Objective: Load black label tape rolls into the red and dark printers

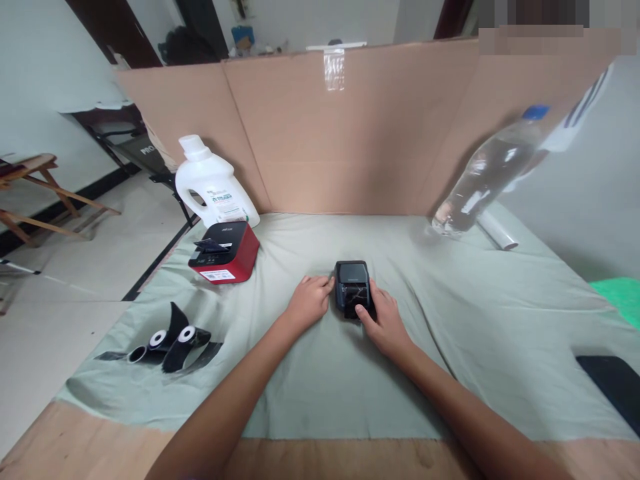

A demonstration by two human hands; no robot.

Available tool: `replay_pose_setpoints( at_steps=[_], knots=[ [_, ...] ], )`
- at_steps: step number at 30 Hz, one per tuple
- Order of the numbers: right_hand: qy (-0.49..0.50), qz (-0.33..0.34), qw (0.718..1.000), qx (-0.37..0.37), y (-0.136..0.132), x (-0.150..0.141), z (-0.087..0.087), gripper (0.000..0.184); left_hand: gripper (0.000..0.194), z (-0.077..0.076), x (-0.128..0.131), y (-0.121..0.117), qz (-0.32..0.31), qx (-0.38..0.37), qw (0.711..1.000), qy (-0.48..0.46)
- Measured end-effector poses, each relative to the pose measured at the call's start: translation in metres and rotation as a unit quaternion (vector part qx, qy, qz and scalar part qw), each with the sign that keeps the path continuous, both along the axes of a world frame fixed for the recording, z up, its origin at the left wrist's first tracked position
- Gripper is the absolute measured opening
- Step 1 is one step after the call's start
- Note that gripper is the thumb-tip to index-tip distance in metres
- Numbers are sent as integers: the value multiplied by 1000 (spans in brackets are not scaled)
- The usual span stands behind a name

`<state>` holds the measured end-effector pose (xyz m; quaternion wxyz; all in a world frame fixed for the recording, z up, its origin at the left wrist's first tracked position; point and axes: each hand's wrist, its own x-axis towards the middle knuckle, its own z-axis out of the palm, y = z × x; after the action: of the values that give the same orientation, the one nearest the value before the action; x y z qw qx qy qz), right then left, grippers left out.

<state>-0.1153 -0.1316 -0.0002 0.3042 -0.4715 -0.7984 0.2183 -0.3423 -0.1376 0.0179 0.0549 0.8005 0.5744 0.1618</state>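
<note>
A small black device (351, 272), perhaps a portable printer, sits on the cloth in front of me. A glossy black strip or flap covers its near part. My right hand (383, 319) grips it from the right, thumb on the near face and fingers along the side. My left hand (311, 300) rests on the cloth at its left, fingers curled in, a fingertip at or against the device's side. Nothing shows inside the left hand. The undersides of both hands are hidden.
Left lie black ribbon rolls (175, 343) with white cores; behind them stands a red-and-black box-shaped machine (225, 252) and a white jug (215, 187). A clear bottle (487, 177) leans at back right beside a white roll (497, 230). A phone-like black slab (613, 387) lies right. Cardboard (350, 147) walls the back.
</note>
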Motion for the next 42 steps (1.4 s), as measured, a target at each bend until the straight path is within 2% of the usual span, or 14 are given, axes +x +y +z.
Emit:
replay_pose_setpoints(
  at_steps=[4,11,14,17,19,21,26,31,36,42],
  knots=[
    [-7,8,1000,-2,0,1,1,72,48,2,-1,1,-1,-11,1000,-8],
    [-13,10,1000,11,0,2,2,73,50,-4,-3,-1,9,-22,996,-87],
    [-7,13,1000,-5,0,2,1,71,46,-8,-7,2,15,-38,983,-179],
    [-4,12,1000,-12,-1,3,-1,71,39,-10,-10,5,10,-55,951,-304],
    [-3,5,1000,2,-3,4,-1,74,39,-11,-12,6,22,-42,940,-337],
    [0,5,1000,22,-5,4,0,80,44,-10,-12,5,28,-24,943,-329],
    [-10,33,999,36,-5,1,3,93,49,-9,-11,2,-7,-13,954,-300],
    [-44,-33,998,25,1,-22,11,118,59,-10,-11,4,-8,-31,955,-294],
    [-66,-83,993,51,3,-38,15,115,79,-12,-11,4,-11,-50,958,-283],
    [-59,-93,992,61,3,-36,8,115,80,-2,-7,20,8,-61,951,-302]
  ],
)
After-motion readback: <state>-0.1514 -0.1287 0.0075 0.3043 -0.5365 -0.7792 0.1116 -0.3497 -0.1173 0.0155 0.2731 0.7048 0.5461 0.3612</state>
